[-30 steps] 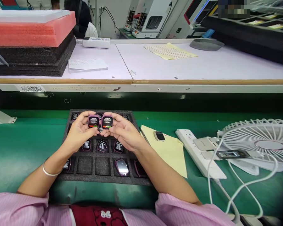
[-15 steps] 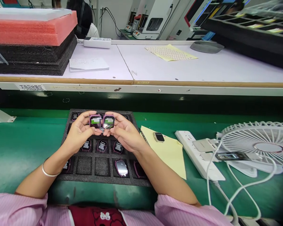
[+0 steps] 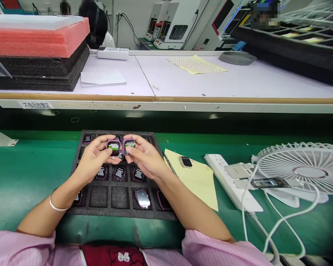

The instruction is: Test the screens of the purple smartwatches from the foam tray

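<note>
Side by side above a black foam tray (image 3: 122, 211), I hold two purple-framed smartwatch bodies with lit screens. My left hand (image 3: 93, 159) pinches the left smartwatch (image 3: 113, 147), whose dark display carries a green and white band. Between the fingers and thumb of my right hand (image 3: 147, 157) is the right smartwatch (image 3: 128, 144), with the thumb lying over its screen. More smartwatches, such as a lit one (image 3: 119, 173) showing white text, sit in the tray's compartments. One near the front (image 3: 142, 198) has a shiny, reflective face. My hands hide part of the tray.
To the right, a yellow sheet (image 3: 198, 184) bears a light-framed smartwatch (image 3: 185, 161) and a pen. Beyond it are a white power strip (image 3: 230, 181), a white fan (image 3: 305, 170) and looping cables. A raised shelf (image 3: 183, 87) behind holds foam stacks (image 3: 39, 40) and papers. A person sits behind it.
My right thumb has moved up onto the right smartwatch's screen. Both watches have shifted slightly, and the whole view has moved a little. Both hands keep their hold.
</note>
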Available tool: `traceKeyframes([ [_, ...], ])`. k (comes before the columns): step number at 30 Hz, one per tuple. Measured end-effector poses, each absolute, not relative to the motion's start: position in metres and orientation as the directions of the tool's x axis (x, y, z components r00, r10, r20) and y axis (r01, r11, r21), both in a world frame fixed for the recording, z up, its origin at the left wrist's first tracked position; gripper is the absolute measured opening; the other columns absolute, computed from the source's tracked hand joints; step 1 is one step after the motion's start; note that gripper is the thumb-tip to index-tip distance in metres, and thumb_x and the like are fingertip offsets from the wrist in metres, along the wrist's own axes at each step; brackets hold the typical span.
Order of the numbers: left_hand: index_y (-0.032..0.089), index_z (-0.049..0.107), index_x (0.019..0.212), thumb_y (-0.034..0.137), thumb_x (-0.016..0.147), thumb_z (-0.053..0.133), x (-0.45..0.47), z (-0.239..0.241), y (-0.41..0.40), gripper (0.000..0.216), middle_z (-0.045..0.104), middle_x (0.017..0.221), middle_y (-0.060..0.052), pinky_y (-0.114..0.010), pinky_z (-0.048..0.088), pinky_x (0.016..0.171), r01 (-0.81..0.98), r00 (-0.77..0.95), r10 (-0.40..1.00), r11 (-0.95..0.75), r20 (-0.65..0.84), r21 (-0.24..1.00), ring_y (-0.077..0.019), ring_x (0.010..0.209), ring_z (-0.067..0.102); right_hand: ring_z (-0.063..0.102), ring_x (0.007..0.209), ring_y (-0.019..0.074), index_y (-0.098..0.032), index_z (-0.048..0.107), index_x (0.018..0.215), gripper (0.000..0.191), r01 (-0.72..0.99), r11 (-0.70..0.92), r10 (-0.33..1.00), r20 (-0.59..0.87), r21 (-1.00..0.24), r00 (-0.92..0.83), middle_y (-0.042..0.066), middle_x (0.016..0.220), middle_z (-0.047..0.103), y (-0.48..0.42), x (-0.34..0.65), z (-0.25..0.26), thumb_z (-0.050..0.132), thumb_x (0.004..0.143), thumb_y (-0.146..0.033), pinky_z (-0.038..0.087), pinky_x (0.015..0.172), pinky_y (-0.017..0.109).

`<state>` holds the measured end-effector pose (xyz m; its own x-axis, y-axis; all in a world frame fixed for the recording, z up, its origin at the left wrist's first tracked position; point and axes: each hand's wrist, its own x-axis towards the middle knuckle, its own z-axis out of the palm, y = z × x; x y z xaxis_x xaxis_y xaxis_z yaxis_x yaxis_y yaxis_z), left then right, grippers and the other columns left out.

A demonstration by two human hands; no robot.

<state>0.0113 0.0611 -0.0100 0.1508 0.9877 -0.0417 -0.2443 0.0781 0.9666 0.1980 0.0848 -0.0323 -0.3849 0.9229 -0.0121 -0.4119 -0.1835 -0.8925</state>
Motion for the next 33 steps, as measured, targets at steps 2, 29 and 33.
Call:
traceKeyframes([
  [2,0.016,0.060,0.120,0.026,0.076,0.079,0.012,-0.010,0.061,0.049,0.072,0.099,-0.002,-0.027,0.068,0.068,-0.253,0.155,0.987,0.079,-0.040,0.964,-0.0181,0.069,0.077,0.057,0.059,0.0091,-0.021,0.062,0.113,0.047,-0.415,-0.172,0.924,0.000,-0.894,-0.383,-0.004,0.082,0.062,0.084,0.198,-0.031,0.088,0.075,-0.031,0.048,0.058,0.025],
  [29,0.017,0.060,0.134,0.016,0.073,0.069,0.000,0.136,0.120,0.062,0.072,0.094,-0.001,-0.030,0.066,0.075,-0.238,0.118,0.840,-0.494,0.529,0.836,-0.0142,0.070,0.074,0.069,0.067,0.0132,-0.024,0.053,0.126,0.024,-0.487,0.319,0.760,0.526,-0.813,-0.382,0.001,0.097,0.069,0.150,0.184,0.121,0.049,0.102,-0.026,0.057,0.065,0.027],
  [33,0.022,0.060,0.137,0.011,0.071,0.071,0.001,0.166,0.135,0.068,0.072,0.108,-0.003,-0.028,0.064,0.080,-0.204,0.114,0.736,-0.640,0.667,0.741,-0.0126,0.076,0.072,0.063,0.063,0.0120,-0.025,0.052,0.126,0.024,-0.466,0.486,0.669,0.658,-0.740,-0.347,-0.001,0.093,0.066,0.167,0.180,0.160,0.050,0.102,-0.030,0.053,0.060,0.026],
])
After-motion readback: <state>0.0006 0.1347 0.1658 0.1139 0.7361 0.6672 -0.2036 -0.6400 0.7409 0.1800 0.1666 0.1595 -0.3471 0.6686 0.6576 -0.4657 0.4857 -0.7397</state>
